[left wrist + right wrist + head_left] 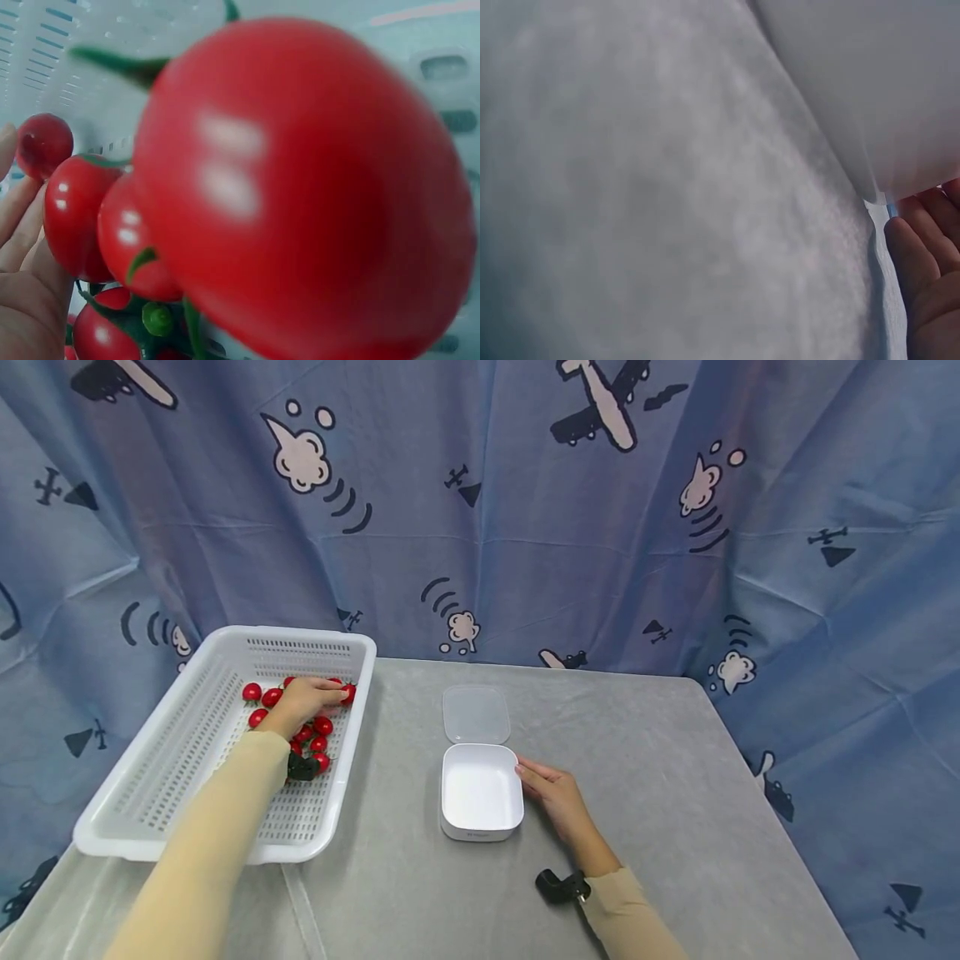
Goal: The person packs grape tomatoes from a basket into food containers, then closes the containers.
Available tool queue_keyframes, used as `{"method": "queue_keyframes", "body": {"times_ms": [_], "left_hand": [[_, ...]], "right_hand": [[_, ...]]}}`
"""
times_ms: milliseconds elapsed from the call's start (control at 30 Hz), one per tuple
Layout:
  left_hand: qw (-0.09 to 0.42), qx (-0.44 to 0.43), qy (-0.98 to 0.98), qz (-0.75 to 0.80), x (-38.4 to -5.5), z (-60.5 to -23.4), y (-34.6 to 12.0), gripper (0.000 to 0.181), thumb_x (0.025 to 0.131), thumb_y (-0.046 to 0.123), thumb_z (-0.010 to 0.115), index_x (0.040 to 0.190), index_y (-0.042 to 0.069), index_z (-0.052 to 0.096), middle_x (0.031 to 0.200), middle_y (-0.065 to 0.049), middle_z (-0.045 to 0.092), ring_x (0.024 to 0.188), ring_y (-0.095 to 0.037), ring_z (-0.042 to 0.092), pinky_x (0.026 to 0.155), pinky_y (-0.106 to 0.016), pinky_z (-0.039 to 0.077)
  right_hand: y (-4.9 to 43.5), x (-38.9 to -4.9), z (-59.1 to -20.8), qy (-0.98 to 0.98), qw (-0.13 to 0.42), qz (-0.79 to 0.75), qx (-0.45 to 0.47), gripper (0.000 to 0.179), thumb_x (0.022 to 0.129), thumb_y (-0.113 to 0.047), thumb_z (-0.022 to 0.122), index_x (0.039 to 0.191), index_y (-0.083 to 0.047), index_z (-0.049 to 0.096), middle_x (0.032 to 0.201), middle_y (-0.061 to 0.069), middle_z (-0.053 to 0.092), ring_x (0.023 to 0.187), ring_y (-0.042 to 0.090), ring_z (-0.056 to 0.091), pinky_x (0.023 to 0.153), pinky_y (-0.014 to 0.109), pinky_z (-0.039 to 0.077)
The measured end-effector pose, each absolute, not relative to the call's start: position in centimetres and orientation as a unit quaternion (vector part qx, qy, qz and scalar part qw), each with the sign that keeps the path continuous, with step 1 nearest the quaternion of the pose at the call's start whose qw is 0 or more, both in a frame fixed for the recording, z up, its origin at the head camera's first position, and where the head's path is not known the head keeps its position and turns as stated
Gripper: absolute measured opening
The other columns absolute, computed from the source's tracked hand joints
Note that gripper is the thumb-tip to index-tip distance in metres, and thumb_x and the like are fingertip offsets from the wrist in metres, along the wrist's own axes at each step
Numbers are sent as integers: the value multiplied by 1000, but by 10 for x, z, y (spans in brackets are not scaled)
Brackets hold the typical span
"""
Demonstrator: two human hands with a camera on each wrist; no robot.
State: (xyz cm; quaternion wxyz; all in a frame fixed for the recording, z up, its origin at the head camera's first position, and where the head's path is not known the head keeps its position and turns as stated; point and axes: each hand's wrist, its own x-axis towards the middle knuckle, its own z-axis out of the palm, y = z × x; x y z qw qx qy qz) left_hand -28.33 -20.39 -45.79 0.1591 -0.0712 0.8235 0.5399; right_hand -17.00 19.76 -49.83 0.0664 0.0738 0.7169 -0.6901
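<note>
Left, inside the white basket (176, 743), among red tomatoes (272, 697), the left grip (303, 700), one tomato (45, 142) at the fingertips; pinched or only touched, cannot tell. Rightward and nearer, past the basket's right rim, the white box (480, 833), translucent lid (476, 714) by its far edge. Against its right wall, the right grip (553, 795), fingers extended, holding nothing. Green stems (112, 61) plain only in the left wrist view.
</note>
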Motion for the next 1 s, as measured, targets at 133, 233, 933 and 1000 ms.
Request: {"method": "queue_keyframes", "body": {"times_ms": [133, 233, 933, 1000], "left_hand": [[157, -78, 818, 547, -284, -458, -204, 54, 100, 24, 61, 143, -5, 47, 146, -26, 50, 117, -27, 67, 103, -39, 49], [158, -83, 811, 557, -284, -458, -204, 54, 99, 26, 61, 143, -4, 48, 146, -25, 50, 111, -21, 70, 104, -39, 49], [179, -97, 780, 592, -290, -461, -205, 62, 99, 27, 63, 149, -1, 40, 155, -22, 40, 109, -13, 71, 103, -34, 49], [180, -97, 778, 594, -291, -461, -206, 62, 99, 27, 63, 149, -1, 40, 155, -22, 40, 100, -8, 72, 102, -33, 50]], "right_hand": [[198, -171, -499, 716, 67, -691, 73, 40, 95, -8, 63, 130, 12, 57, 137, 25, 56, 102, -5, 64, 91, 18, 54], [198, -171, -501, 721, 66, -686, 71, 41, 96, -10, 64, 130, 11, 58, 137, 24, 56, 104, -4, 63, 92, 19, 54], [199, -168, -503, 697, 46, -715, 28, 52, 90, -19, 72, 126, 15, 59, 133, 23, 60, 102, -3, 65, 88, 17, 55], [199, -168, -505, 695, 39, -718, 18, 55, 88, -24, 76, 124, 14, 60, 130, 22, 63, 102, -2, 65, 86, 16, 55]]}}
